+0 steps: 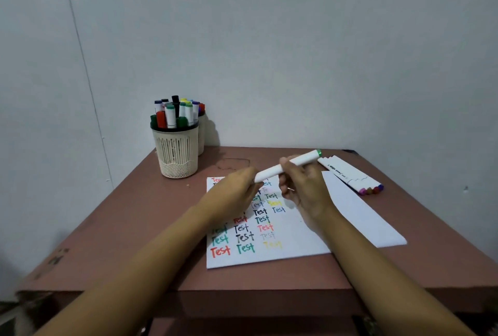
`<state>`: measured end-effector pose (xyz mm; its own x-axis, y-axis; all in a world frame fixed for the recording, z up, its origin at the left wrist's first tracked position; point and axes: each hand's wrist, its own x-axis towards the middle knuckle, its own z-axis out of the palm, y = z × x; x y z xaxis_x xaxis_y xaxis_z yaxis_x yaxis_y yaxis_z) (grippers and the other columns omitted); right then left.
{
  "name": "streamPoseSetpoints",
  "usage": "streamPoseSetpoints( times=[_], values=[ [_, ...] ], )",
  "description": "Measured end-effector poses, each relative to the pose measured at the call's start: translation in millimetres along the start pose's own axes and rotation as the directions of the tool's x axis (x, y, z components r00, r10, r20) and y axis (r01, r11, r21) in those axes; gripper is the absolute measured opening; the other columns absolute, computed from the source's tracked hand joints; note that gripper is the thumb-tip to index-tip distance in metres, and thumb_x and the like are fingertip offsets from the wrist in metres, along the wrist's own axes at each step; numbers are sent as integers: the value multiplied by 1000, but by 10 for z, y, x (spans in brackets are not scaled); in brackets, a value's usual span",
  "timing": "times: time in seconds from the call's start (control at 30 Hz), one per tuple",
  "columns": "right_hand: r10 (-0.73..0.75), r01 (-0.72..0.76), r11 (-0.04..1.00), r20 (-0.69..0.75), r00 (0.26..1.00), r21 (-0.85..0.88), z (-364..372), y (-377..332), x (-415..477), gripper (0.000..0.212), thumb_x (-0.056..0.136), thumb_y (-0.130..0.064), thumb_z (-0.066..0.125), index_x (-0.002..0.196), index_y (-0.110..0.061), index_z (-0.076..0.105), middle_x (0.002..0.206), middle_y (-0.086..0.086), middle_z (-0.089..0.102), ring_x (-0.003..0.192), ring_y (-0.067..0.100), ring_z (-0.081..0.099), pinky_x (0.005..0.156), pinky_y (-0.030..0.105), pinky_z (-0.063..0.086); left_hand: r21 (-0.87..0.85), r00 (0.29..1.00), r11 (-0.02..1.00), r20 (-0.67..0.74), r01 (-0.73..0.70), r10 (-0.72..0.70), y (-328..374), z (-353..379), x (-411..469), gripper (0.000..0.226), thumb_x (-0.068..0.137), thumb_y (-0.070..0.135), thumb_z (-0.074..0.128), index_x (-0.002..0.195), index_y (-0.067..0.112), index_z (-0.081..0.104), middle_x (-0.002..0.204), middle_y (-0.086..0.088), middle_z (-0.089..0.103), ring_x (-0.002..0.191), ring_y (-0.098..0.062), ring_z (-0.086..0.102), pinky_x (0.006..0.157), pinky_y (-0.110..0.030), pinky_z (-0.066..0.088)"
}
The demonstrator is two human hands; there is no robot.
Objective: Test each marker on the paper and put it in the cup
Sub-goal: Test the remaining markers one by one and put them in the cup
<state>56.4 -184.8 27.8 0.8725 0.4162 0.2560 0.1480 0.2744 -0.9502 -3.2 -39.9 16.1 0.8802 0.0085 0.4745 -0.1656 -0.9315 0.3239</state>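
Your right hand point(304, 187) is clenched around the middle of a white marker point(269, 173), fingers wrapped over the barrel. The marker is tilted, green end up and to the right. Your left hand point(237, 190) closes its fingertips on the marker's lower end; the tip is hidden inside that grip, so cap on or off cannot be told. Both hands hover above the paper point(301, 241), the marker clear of the sheet.

The cream mesh cup point(176, 152) stands at the table's far left corner, packed with upright capped markers point(172, 114) in green, red, black, blue and yellow. A second cup point(201, 133) sits just behind it, touching or nearly so, mostly hidden.

The paper carries columns of "Test" in red, green, black, blue, yellow and grey. A row of loose markers point(347, 175) lies beside the paper's far right edge. The table point(134, 228) is dull pinkish brown and sits against a pale wall point(296, 52).
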Motion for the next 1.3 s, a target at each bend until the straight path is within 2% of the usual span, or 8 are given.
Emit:
streamPoseSetpoints(
  times=[0.27, 0.53, 0.67, 0.77, 0.93, 1.03, 1.17, 1.3],
  values=[
    [31, -28, 994, 32, 999, -107, 6, 50, 46, 20, 94, -20, 59, 76, -12, 57, 58, -1, 49, 48, 7, 42, 51, 21, 35, 71, 998, 997, -61, 12, -8, -21, 39, -71, 28, 97, 37, 38, 108, 14, 50, 82, 2, 56, 72, -17, 50, 52, -29, 22],
    [63, -63, 998, 93, 994, -7, -13, 35, 25, 14, 95, -18, 56, 82, -13, 57, 60, -2, 49, 51, 6, 43, 55, 20, 36, 128, 989, 992, -150, 10, 9, -105, 14, -106, 34, 91, 55, 40, 96, 23, 51, 66, 10, 54, 60, -17, 51, 49, -28, 27],
    [98, -92, 989, -49, 994, 114, -31, -4, 47, 21, 94, -22, 57, 76, -13, 53, 59, 1, 47, 46, 8, 40, 45, 18, 34, -62, 987, 990, -83, 130, -135, -91, -27, -106, 33, 85, 57, 47, 104, 31, 44, 60, 8, 52, 59, -4, 49, 54, -28, 30],
    [159, -106, 942, -146, 976, 318, -86, -33, 69, 18, 95, -25, 56, 82, -15, 48, 66, 6, 54, 48, 14, 52, 46, 22, 44, -281, 952, 930, -128, 235, -279, -79, -59, -99, 30, 92, 48, 41, 100, 21, 49, 75, 7, 56, 71, -8, 53, 60, -27, 35],
    [254, -206, 835, -25, 967, 510, -135, -45, 41, 19, 98, -28, 50, 90, -13, 44, 82, 23, 69, 72, 37, 70, 64, 39, 60, -537, 859, 776, -168, 331, -484, -202, -34, -54, 29, 97, 12, 31, 99, 8, 60, 81, 5, 53, 81, -14, 47, 64, -27, 35],
    [226, -195, 872, -14, 974, 450, -138, -54, 35, 16, 94, -18, 56, 82, -15, 47, 84, 19, 67, 69, 33, 69, 65, 35, 60, -578, 827, 724, -142, 376, -543, -280, -12, -39, 29, 95, 10, 32, 102, 10, 60, 91, -2, 55, 85, -15, 49, 73, -28, 36],
    [175, -154, 971, -101, 979, 185, -115, -36, 24, 20, 88, -10, 65, 73, -15, 53, 68, 3, 58, 55, 12, 54, 50, 19, 45, -591, 811, 696, -116, 408, -574, -336, 7, -45, 23, 94, 13, 41, 110, 14, 57, 102, -4, 57, 93, -18, 53, 84, -33, 43],
    [169, -168, 986, -88, 982, 18, -118, 39, -35, 22, 93, -18, 60, 73, -9, 58, 52, 2, 56, 49, 12, 50, 49, 24, 39, -570, 821, 714, -114, 408, -560, -368, 24, -56, 21, 94, 18, 46, 113, 16, 54, 101, -4, 58, 91, -18, 55, 79, -31, 44]
  ],
)
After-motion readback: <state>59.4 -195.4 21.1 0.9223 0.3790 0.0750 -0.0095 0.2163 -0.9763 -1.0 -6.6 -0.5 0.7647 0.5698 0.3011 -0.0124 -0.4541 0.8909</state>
